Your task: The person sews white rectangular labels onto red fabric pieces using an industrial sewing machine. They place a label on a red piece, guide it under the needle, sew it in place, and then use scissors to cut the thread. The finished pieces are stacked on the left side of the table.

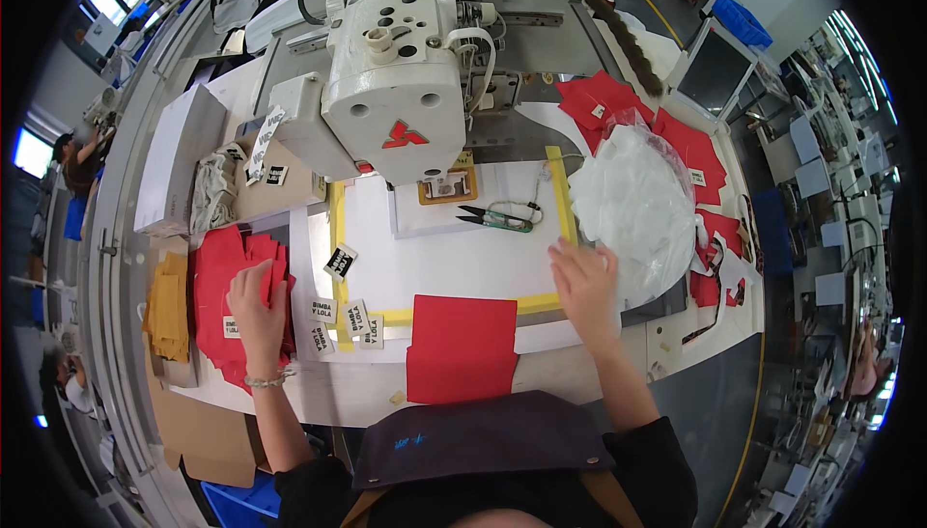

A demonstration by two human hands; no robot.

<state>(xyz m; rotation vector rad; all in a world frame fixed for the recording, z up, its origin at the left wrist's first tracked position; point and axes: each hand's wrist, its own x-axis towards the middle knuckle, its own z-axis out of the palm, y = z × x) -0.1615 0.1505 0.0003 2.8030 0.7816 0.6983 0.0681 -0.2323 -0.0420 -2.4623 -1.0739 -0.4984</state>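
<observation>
My left hand (257, 314) rests over the stack of red fabric pieces (214, 267) on the left, its fingers loosely bent and the thumb apart; I see nothing in it. My right hand (587, 287) is open, fingers spread, at the right edge of the yellow-taped white work sheet (502, 272). A single red fabric piece (462, 349) lies flat at the front table edge, between both hands and touched by neither. Several small white labels (357, 319) and a black label (340, 262) are scattered near my left hand. Green-handled thread snips (497, 219) lie farther back.
A large white sewing machine (391, 94) overhangs the back of the sheet. Beside my right hand sits a clear plastic bag with white contents (632, 209), with more red pieces (695, 166) behind it. Yellow pieces (169, 306) and a white box (179, 161) stand left.
</observation>
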